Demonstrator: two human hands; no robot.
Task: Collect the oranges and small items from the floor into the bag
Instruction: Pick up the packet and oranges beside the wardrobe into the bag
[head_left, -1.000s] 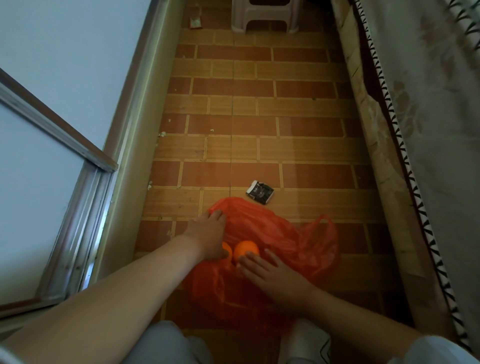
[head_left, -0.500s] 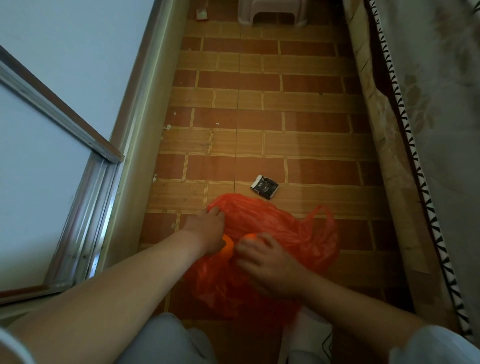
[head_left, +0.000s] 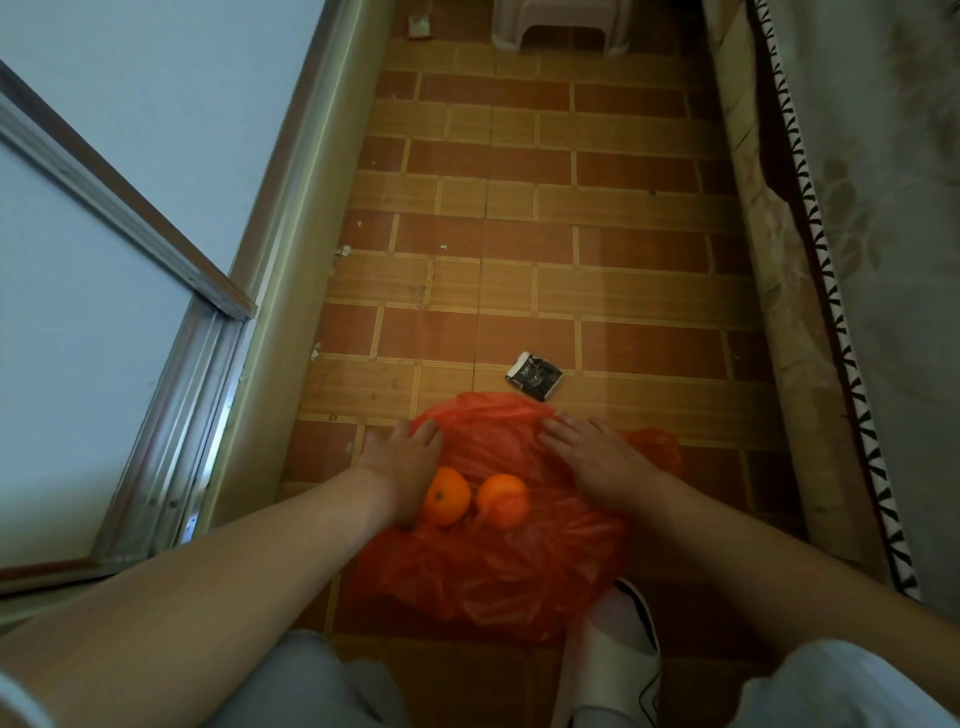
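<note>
Brick-patterned floor (head_left: 519, 208), red bag (head_left: 498, 566), two oranges (head_left: 445, 495) (one half-veiled), both hands (head_left: 405, 457) flat, empty.

The bag (head_left: 498, 566) is thin, crinkled, glossy plastic; the oranges (head_left: 445, 495) have matt peel (finely dimpled); the floor (head_left: 571, 218) tiles look smooth.

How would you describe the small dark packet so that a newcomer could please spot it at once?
Start at the red plastic bag spread on the tiled floor between both hands. Just beyond its far edge, slightly right, lies the packet. It is flat, black and white, unlike the two round oranges on the bag.
</note>
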